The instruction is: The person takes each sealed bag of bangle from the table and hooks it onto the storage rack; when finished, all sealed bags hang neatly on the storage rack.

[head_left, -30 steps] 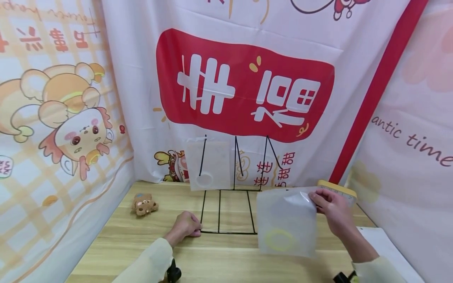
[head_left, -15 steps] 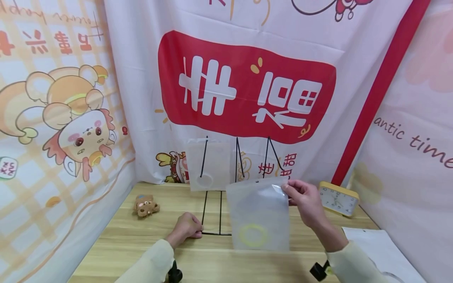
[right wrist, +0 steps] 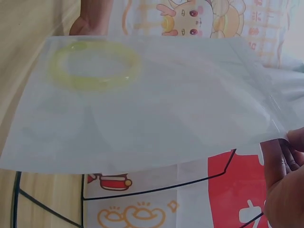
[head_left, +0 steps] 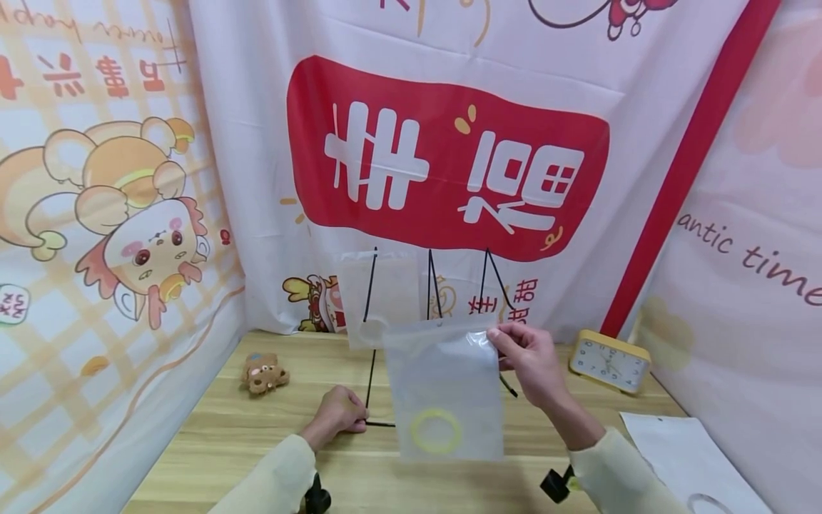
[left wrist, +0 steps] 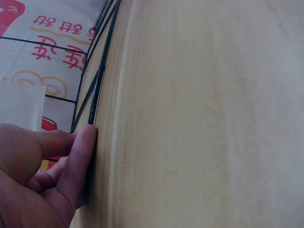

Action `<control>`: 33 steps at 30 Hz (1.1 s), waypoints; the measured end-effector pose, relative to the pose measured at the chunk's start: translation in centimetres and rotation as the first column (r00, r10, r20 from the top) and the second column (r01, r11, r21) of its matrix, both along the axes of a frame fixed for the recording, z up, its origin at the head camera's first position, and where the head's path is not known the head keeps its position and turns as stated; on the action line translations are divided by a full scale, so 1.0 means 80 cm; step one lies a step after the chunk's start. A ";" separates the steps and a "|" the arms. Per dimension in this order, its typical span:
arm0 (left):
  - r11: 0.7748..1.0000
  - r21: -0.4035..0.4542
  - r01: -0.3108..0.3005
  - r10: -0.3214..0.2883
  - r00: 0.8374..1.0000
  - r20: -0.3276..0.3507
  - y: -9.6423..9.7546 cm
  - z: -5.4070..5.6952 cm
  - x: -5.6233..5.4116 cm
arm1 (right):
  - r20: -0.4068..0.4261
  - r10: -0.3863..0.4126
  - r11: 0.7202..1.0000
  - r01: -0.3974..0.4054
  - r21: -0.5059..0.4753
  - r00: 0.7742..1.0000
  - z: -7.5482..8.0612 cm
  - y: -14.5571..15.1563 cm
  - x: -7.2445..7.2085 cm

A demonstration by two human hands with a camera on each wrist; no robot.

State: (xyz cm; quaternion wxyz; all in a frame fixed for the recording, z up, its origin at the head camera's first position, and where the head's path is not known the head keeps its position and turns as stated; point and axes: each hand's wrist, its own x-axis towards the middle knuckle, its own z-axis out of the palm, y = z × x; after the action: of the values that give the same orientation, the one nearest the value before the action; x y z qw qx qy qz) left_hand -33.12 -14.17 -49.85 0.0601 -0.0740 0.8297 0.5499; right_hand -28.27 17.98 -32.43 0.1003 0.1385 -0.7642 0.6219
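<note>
My right hand (head_left: 529,357) pinches the upper right corner of a frosted plastic zip bag (head_left: 446,378). A yellow ring (head_left: 457,430) shows through near the bag's bottom. The bag hangs upright in front of a black wire rack (head_left: 370,378), hiding much of its base. My left hand (head_left: 337,410) holds the rack's front left corner; in the left wrist view its fingers pinch the black rod (left wrist: 100,76). On the rack's left hook hangs another frosted bag (head_left: 392,285) with a pale ring inside, partly overlapped by the held bag.
On the wooden table (head_left: 218,457), a brown bear toy (head_left: 265,373) sits at the left. A yellow-framed clock (head_left: 610,360) stands at the back right. A white bag (head_left: 674,442) with a ring lies at the right edge. Printed cloth (head_left: 257,178) encloses the table.
My right hand has carried the bag with the yellow ring leftward, from beside the rack to in front of it, uncovering the clock. My left hand stays at the rack's corner.
</note>
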 end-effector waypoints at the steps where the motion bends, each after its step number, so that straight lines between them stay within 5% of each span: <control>1: 1.000 -0.002 0.003 -0.003 1.000 -0.003 0.000 0.001 0.000 | -0.001 -0.005 1.000 0.005 0.002 1.000 0.000 -0.001 -0.001; 23: 1.000 -0.004 0.011 -0.011 1.000 0.012 0.000 -0.002 0.002 | 0.066 -0.031 0.998 0.035 -0.058 0.997 -0.016 -0.001 -0.016; 33: 1.000 -0.023 0.006 -0.006 1.000 0.002 0.000 0.001 0.002 | 0.151 -0.069 0.994 0.080 -0.069 0.986 -0.014 -0.008 -0.039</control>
State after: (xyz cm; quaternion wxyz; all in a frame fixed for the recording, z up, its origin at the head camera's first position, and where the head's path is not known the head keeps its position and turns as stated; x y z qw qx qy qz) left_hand -33.00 -14.14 -49.81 0.0616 -0.0725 0.8363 0.5400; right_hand -31.36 17.32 -33.59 0.0717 0.0592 -0.7504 0.6544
